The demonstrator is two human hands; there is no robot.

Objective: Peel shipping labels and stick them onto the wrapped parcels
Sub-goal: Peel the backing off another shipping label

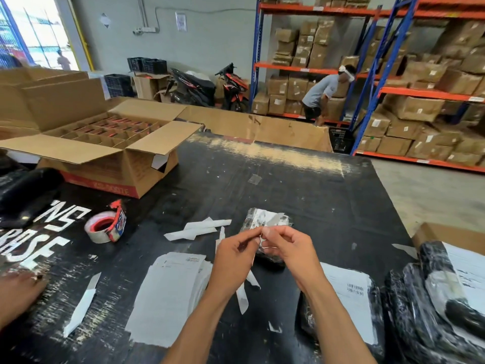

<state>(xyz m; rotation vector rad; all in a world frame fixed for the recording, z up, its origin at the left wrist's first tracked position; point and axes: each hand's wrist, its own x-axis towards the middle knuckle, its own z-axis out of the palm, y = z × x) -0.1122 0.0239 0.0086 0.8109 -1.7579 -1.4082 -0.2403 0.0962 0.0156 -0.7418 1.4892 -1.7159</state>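
Note:
My left hand and my right hand meet at their fingertips over the black table. Both pinch a small shipping label held just above a small black-wrapped parcel, whose near half is hidden by my fingers. A stack of white label sheets lies under my left forearm. Peeled backing strips lie scattered to the left of the parcel. A larger wrapped parcel with a barcode label sits beside my right forearm.
A tape roll stands on the left. An open carton with dividers fills the table's far left. More wrapped parcels pile at the right edge. Another person's hand rests at the left edge. A person bends at the shelving.

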